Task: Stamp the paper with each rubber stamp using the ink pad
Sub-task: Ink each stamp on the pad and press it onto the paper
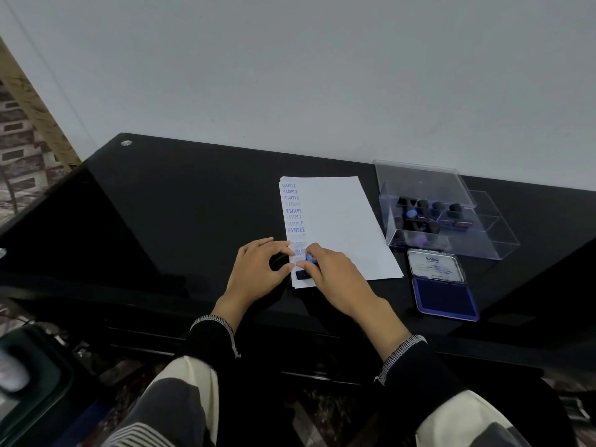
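A white paper [338, 221] lies on the black desk [177, 214], with a column of blue SAMPLE prints down its left edge. My right hand [335, 279] grips a black rubber stamp [306, 267] with a blue top, pressed onto the paper's lower left corner. My left hand [258, 269] rests at the paper's left edge, fingertips on the sheet beside the stamp, fingers loosely bent. An open ink pad [445, 300] with a blue cushion lies to the right of the paper.
A clear plastic box [451, 221] with its lid raised holds several black stamps, behind the ink pad. The desk's front edge runs just below my wrists. A grey wall stands behind the desk. My knees and a dark object on the floor show below.
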Demonstrator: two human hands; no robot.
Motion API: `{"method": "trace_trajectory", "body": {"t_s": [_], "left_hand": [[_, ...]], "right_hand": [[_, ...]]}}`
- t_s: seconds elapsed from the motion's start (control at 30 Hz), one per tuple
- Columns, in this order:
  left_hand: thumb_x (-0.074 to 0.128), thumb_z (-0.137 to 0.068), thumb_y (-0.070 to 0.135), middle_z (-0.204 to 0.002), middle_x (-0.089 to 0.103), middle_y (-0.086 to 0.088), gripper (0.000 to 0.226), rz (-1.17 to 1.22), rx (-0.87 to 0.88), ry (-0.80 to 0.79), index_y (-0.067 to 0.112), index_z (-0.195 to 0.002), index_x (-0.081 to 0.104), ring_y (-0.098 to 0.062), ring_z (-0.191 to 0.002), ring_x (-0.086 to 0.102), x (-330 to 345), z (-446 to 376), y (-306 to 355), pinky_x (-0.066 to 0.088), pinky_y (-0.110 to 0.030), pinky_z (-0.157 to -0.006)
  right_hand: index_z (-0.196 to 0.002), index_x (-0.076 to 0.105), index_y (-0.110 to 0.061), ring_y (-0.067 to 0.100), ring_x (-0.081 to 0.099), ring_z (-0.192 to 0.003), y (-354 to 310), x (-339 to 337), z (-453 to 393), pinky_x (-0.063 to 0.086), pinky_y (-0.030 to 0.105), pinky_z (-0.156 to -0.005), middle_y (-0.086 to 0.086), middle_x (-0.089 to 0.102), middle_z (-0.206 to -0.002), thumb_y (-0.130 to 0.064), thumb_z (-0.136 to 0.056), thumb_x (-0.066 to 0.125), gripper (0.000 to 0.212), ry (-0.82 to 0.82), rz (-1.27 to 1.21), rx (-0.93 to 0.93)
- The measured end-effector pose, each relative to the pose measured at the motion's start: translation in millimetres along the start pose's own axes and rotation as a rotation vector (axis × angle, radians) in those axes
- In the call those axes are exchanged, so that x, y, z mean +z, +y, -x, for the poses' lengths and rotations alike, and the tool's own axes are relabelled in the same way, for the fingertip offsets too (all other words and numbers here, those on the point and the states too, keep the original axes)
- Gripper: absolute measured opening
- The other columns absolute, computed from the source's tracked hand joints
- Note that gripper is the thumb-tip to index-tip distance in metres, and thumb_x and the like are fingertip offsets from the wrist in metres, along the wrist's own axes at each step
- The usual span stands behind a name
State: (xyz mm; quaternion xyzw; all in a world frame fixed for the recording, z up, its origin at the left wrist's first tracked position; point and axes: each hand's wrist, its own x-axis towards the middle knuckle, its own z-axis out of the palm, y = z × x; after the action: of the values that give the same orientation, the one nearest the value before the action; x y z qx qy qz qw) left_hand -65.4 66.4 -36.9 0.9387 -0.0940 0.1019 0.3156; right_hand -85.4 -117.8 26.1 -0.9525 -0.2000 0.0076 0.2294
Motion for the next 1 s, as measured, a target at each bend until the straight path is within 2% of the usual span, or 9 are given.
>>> {"method": "trace_trajectory", "body": {"t_s": [0.1, 0.27, 0.67, 0.77, 0.83, 1.0], "left_hand": [[0.063, -0.087, 0.047, -0.129, 0.056, 0.027, 0.019, -0.002, 0.004, 0.006, 0.041, -0.104, 0.064, -0.001, -0.132, 0.037, 1.1, -0.3, -0.2, 0.018, -0.027, -0.109], [0.062, -0.087, 0.052, -0.128, 0.056, 0.027, 0.02, -0.008, 0.01, 0.013, 0.041, -0.104, 0.064, 0.0, -0.132, 0.037, 1.4, -0.6, -0.1, 0.018, -0.027, -0.109], [0.061, -0.088, 0.052, -0.129, 0.056, 0.026, 0.021, -0.012, 0.01, 0.008, 0.039, -0.104, 0.064, -0.001, -0.132, 0.037, 0.5, -0.3, 1.4, 0.018, -0.028, -0.108], [0.06, -0.088, 0.053, -0.129, 0.056, 0.025, 0.022, -0.018, 0.016, 0.01, 0.039, -0.104, 0.064, -0.002, -0.133, 0.037, 0.6, 0.2, 1.4, 0.018, -0.028, -0.108], [0.058, -0.086, 0.058, -0.13, 0.056, 0.024, 0.028, -0.022, 0.022, 0.004, 0.038, -0.105, 0.064, -0.003, -0.133, 0.037, 0.3, 0.7, 1.7, 0.019, -0.03, -0.109], [0.038, -0.077, 0.075, -0.131, 0.054, 0.025, 0.052, -0.017, 0.025, -0.026, 0.04, -0.107, 0.062, -0.002, -0.133, 0.035, -2.5, 1.2, 4.7, 0.017, -0.026, -0.106]], "right_hand": [[-0.117, 0.048, -0.016, 0.018, 0.057, -0.083, -0.5, 2.3, -1.0, 0.051, 0.032, -0.072, 0.004, 0.063, -0.11, -0.042, -0.101, 0.038, 0.033, 0.001, 0.017, 0.006], [-0.115, 0.046, -0.015, 0.018, 0.053, -0.078, -1.3, 5.2, -3.2, 0.042, 0.027, -0.064, 0.004, 0.062, -0.105, -0.042, -0.102, 0.035, 0.032, -0.004, 0.075, -0.011], [-0.111, 0.045, -0.016, 0.019, 0.057, -0.079, -0.3, 9.3, -5.4, 0.053, 0.035, -0.072, 0.006, 0.063, -0.109, -0.044, -0.101, 0.035, 0.032, -0.012, 0.114, -0.014], [-0.112, 0.045, -0.016, 0.019, 0.055, -0.077, -0.1, 7.4, -5.1, 0.049, 0.031, -0.068, 0.005, 0.063, -0.107, -0.044, -0.101, 0.034, 0.032, -0.012, 0.14, -0.023], [-0.114, 0.045, -0.016, 0.017, 0.053, -0.076, -0.4, 7.2, -3.2, 0.046, 0.028, -0.065, 0.003, 0.062, -0.107, -0.044, -0.102, 0.034, 0.033, -0.002, 0.151, -0.023], [-0.115, 0.046, -0.018, 0.017, 0.057, -0.078, 0.0, 12.0, -1.5, 0.053, 0.032, -0.071, 0.001, 0.064, -0.11, -0.045, -0.101, 0.036, 0.032, 0.044, 0.124, 0.002]]}}
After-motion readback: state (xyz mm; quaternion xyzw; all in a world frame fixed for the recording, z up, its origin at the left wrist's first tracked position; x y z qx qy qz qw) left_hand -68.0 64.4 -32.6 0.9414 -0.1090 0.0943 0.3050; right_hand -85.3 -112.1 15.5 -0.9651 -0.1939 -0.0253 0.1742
